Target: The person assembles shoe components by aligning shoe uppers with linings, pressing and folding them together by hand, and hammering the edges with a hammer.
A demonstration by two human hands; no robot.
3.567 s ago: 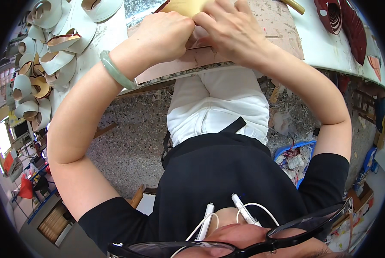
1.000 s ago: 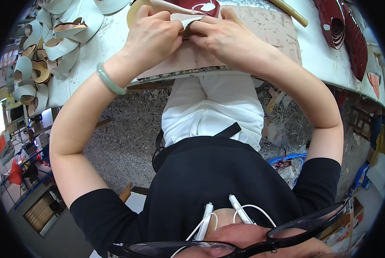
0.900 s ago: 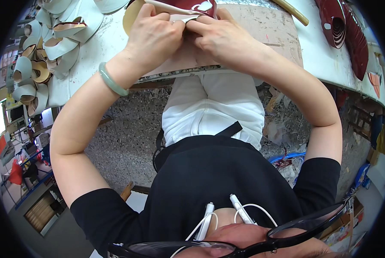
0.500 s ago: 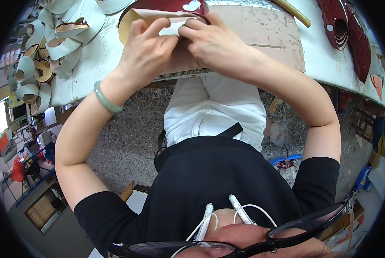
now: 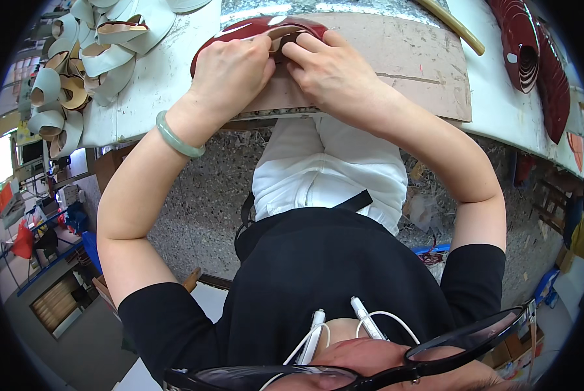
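A glossy dark red leather shoe upper (image 5: 256,28) with a tan lining lies over the near part of a worn brownish board (image 5: 409,58). My left hand (image 5: 233,73) is closed on its near left edge, with the fingertips curled in at the lining. Close beside it, my right hand (image 5: 334,68) has bent fingers gripping the upper's edge near the middle. A narrow dark opening shows between the two hands. Exactly what the fingertips pinch is hidden.
Several pale curved leather pieces with tan linings (image 5: 112,60) are heaped on the white table (image 5: 164,75) at the left. A yellowish rod (image 5: 458,31) lies beyond the board. Nested dark red uppers (image 5: 517,49) stand at the far right.
The upper's tan lining flap, raised and spread before, is now folded down, showing more red on top. My left hand's fingers have closed in and both hands sit slightly nearer.
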